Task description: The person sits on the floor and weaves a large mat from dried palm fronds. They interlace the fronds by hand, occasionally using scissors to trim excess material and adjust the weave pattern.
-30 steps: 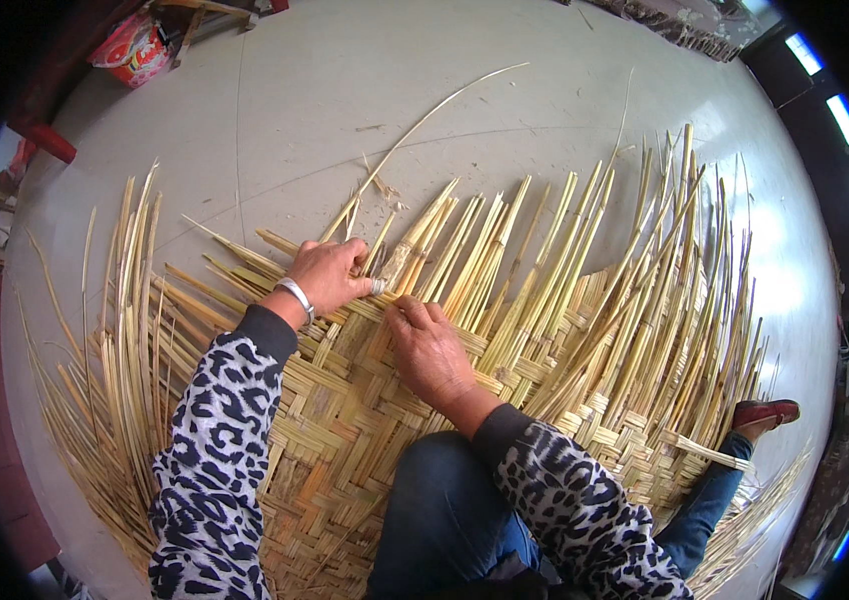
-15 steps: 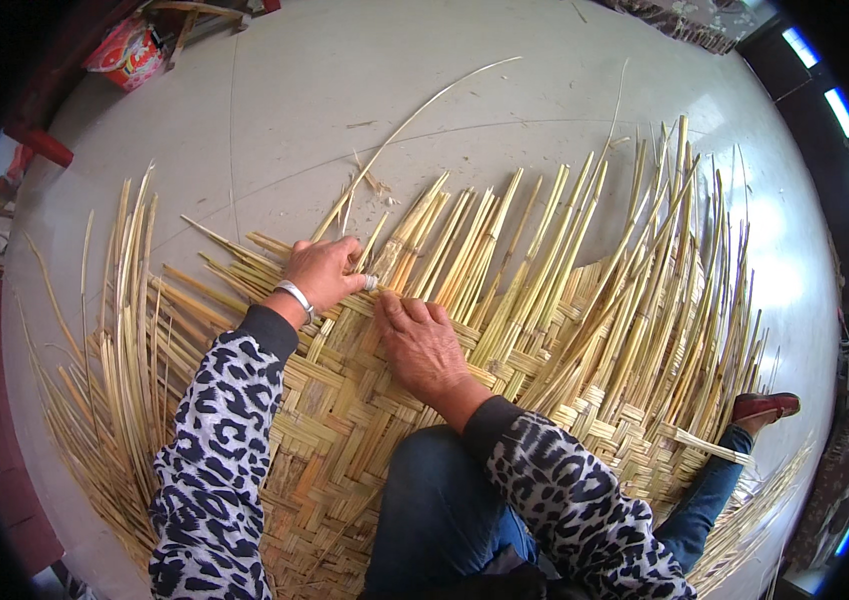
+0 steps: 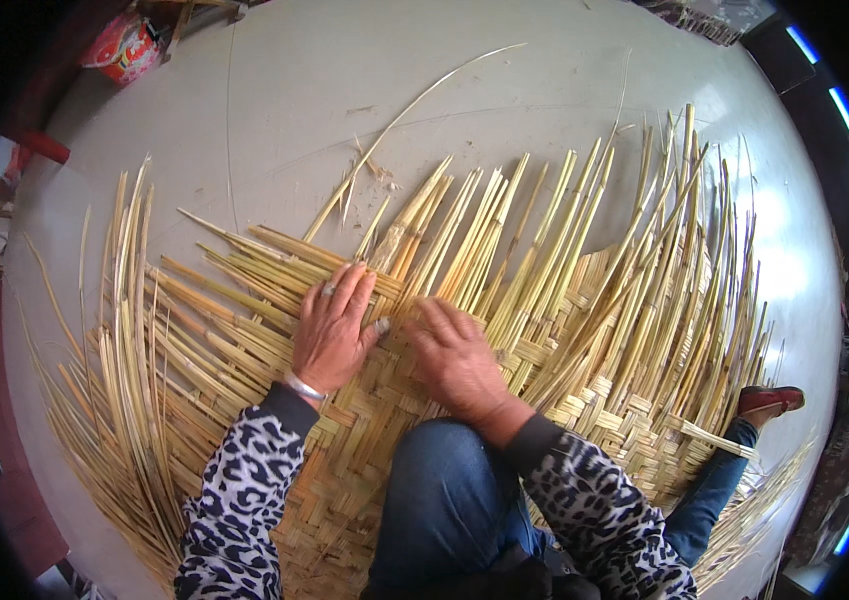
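While both hands lie flat | left hand (image 3: 330, 330), right hand (image 3: 457, 358) spread, pressing woven straw mat (image 3: 585, 400), gripping nothing

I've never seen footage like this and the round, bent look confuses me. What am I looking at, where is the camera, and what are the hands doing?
The camera sits on a person's head and looks down, so you see their own arms from above. Its very wide lens bends straight lines near the rim, which gives the round look. The person sits on a pale floor on a partly woven straw mat, with one knee in blue jeans in front. Many loose straw strips fan out from the woven part. The left hand, with a ring and a silver bangle, lies flat on the strips. The right hand presses on the weave beside it. Neither hand lifts anything; both rest on the straw. A red shoe shows at the right.
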Demonstrator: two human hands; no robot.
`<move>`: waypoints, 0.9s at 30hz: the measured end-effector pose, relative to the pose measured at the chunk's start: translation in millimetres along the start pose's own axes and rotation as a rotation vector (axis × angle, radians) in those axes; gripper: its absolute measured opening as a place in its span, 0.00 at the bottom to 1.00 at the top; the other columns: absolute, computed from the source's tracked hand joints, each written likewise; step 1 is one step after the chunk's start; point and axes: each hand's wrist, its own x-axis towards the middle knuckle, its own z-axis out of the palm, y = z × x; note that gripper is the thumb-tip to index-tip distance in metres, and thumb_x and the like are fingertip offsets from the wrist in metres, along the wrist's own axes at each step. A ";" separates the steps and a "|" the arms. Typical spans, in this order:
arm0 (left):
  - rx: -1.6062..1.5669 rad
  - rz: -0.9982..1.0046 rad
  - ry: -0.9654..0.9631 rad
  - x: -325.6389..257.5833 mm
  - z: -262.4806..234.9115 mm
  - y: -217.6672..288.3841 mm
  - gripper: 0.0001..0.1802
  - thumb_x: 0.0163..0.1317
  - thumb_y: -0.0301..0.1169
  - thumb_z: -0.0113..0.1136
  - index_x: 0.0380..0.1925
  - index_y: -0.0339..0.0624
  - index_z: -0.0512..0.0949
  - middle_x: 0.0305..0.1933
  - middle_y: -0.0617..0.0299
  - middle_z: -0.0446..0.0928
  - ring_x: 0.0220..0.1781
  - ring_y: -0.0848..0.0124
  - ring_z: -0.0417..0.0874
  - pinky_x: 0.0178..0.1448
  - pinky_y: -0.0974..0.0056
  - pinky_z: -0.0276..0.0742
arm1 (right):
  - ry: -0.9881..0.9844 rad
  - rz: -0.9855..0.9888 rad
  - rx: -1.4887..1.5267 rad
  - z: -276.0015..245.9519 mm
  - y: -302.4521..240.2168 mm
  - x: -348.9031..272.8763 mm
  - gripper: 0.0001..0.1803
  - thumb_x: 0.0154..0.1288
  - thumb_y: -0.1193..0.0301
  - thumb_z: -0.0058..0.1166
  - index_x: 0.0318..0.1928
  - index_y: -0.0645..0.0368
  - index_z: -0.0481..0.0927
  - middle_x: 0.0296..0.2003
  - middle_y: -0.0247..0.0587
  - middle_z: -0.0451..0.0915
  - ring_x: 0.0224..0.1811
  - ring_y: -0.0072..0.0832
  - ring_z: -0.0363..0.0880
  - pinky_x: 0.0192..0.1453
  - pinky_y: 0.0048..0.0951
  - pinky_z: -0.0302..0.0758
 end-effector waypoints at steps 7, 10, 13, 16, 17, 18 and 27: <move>0.097 -0.016 -0.017 1.7 6.7 3.8 0.30 0.62 0.41 0.56 0.64 0.43 0.70 0.70 0.59 0.66 0.73 0.58 0.62 0.73 0.41 0.52 | -0.070 0.055 -0.096 -10.8 15.5 -30.5 0.30 0.56 0.69 0.57 0.62 0.61 0.72 0.64 0.45 0.70 0.69 0.40 0.65 0.73 0.43 0.60; 0.161 -0.027 -0.010 0.8 8.3 5.8 0.29 0.63 0.42 0.55 0.63 0.44 0.72 0.69 0.61 0.68 0.72 0.59 0.63 0.73 0.41 0.51 | -0.057 0.038 -0.114 -9.1 14.4 -28.5 0.29 0.57 0.69 0.56 0.61 0.61 0.73 0.64 0.45 0.71 0.69 0.40 0.65 0.73 0.43 0.60; 0.157 -0.022 0.010 1.2 9.6 7.2 0.27 0.64 0.41 0.55 0.61 0.44 0.73 0.67 0.61 0.70 0.70 0.59 0.65 0.74 0.43 0.51 | -0.089 -0.004 -0.110 -22.4 15.7 -33.1 0.25 0.58 0.70 0.54 0.58 0.61 0.75 0.62 0.45 0.72 0.69 0.41 0.66 0.73 0.44 0.60; 0.161 -0.004 0.032 -1.2 7.0 8.0 0.25 0.63 0.38 0.56 0.60 0.43 0.74 0.65 0.59 0.72 0.68 0.58 0.67 0.72 0.46 0.55 | -0.079 0.006 -0.132 -53.4 13.6 -65.5 0.23 0.58 0.71 0.53 0.56 0.60 0.76 0.61 0.47 0.73 0.68 0.42 0.66 0.72 0.44 0.61; 0.144 -0.009 0.038 -2.9 6.3 8.6 0.25 0.63 0.37 0.56 0.60 0.43 0.74 0.64 0.59 0.72 0.68 0.57 0.68 0.72 0.47 0.57 | -0.090 0.042 -0.113 -64.1 12.8 -82.5 0.21 0.60 0.72 0.53 0.55 0.60 0.76 0.61 0.47 0.74 0.68 0.43 0.66 0.71 0.45 0.63; 0.136 -0.014 0.041 -5.3 5.7 9.5 0.25 0.62 0.36 0.57 0.60 0.43 0.74 0.64 0.59 0.73 0.67 0.57 0.68 0.71 0.47 0.58 | -0.069 0.069 -0.114 -75.3 9.1 -105.9 0.20 0.60 0.72 0.54 0.54 0.60 0.76 0.60 0.47 0.74 0.68 0.45 0.66 0.70 0.45 0.64; 0.056 -0.149 0.004 -31.5 16.1 32.9 0.26 0.63 0.37 0.56 0.61 0.41 0.72 0.68 0.57 0.69 0.73 0.57 0.63 0.74 0.47 0.56 | -0.416 0.303 -0.031 -127.4 -46.5 -324.0 0.16 0.58 0.69 0.54 0.48 0.56 0.79 0.61 0.44 0.72 0.66 0.44 0.67 0.66 0.44 0.66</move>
